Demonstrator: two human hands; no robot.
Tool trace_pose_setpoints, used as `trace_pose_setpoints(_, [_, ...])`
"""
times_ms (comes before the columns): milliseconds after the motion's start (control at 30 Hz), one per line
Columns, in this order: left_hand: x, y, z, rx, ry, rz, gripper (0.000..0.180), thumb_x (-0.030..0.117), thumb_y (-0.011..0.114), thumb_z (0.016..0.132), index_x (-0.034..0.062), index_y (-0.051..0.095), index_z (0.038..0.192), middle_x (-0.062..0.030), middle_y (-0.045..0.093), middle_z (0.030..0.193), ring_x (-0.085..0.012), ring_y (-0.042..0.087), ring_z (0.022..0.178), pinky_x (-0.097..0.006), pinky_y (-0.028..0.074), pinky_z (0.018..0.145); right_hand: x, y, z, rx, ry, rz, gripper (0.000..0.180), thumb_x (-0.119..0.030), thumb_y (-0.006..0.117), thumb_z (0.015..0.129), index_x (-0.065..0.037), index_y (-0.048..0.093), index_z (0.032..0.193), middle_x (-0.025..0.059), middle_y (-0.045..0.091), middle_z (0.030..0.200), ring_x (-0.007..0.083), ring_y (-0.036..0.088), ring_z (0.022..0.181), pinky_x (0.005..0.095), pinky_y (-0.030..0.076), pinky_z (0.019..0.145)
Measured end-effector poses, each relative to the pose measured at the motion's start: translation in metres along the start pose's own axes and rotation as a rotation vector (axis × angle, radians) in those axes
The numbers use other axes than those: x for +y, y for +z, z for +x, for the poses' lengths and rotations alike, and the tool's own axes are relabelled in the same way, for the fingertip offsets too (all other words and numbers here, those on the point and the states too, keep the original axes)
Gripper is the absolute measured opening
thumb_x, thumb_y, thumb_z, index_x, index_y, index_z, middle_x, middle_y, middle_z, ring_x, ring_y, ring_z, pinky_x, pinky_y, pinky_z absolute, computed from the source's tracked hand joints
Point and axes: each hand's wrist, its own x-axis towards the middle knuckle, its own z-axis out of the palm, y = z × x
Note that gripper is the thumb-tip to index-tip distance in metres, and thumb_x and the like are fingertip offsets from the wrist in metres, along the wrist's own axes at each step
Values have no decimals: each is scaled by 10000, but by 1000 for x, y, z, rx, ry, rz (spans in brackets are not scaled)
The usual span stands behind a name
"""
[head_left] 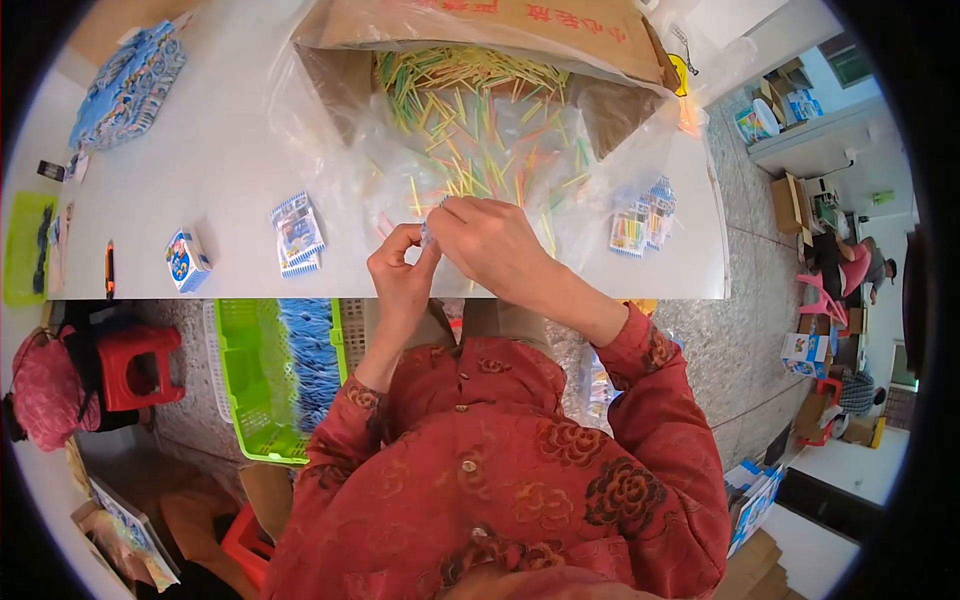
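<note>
My left hand (402, 272) and my right hand (490, 245) meet over the table's near edge. Both are closed, their fingertips pinching a small blue-and-white packet (427, 236) that the fingers mostly hide. Just beyond them, thin yellow, green and pink sticks (470, 150) spill over clear plastic from a cardboard box (480, 28) with its open side toward me. Flat blue-and-white packets (298, 235) lie left of my hands. A further group of packets (642, 218), some showing coloured sticks, lies to the right.
On the white table (240, 150) are a small blue-and-white box (187, 260), an orange-and-black cutter (110, 268) and a blue patterned cloth item (130, 85). Below stands a green crate (258, 390) holding blue packets. A red stool (140, 368) is at left; people sit far right.
</note>
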Motion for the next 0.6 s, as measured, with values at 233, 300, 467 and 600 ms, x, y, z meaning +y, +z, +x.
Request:
trace_pose_setpoints(233, [-49, -17, 7, -48, -141, -181, 45, 9, 661, 793, -5, 625, 817, 19, 597, 778, -39, 486, 712, -197, 409, 661, 42, 9, 15, 52, 260, 472, 137, -78, 600, 817, -31, 610, 945, 82, 620, 875, 151, 593, 676, 257, 475, 578])
trace_pose_setpoints(300, [-58, -22, 6, -43, -175, -156, 41, 5, 664, 789, 0, 628, 810, 26, 587, 770, -32, 467, 692, -193, 392, 634, 73, 7, 21, 88, 409, 431, 161, -84, 595, 826, -42, 620, 980, 70, 626, 852, 124, 587, 671, 242, 467, 583])
trace_pose_setpoints(467, [-81, -29, 3, -47, -256, -131, 47, -4, 675, 776, 5, 639, 804, 46, 556, 744, -24, 405, 626, -189, 329, 562, 159, 20, 33, 81, 473, 276, 161, -104, 587, 840, -48, 625, 985, 49, 605, 685, 130, 576, 596, 250, 452, 568])
trace_pose_setpoints(600, [-76, -28, 4, -85, -219, -126, 55, -18, 666, 774, 2, 642, 820, 29, 561, 757, -38, 411, 637, -196, 319, 557, 221, 45, 50, 36, 396, 60, 178, -143, 555, 869, -53, 625, 1005, 69, 570, 614, 150, 540, 543, 292, 449, 560])
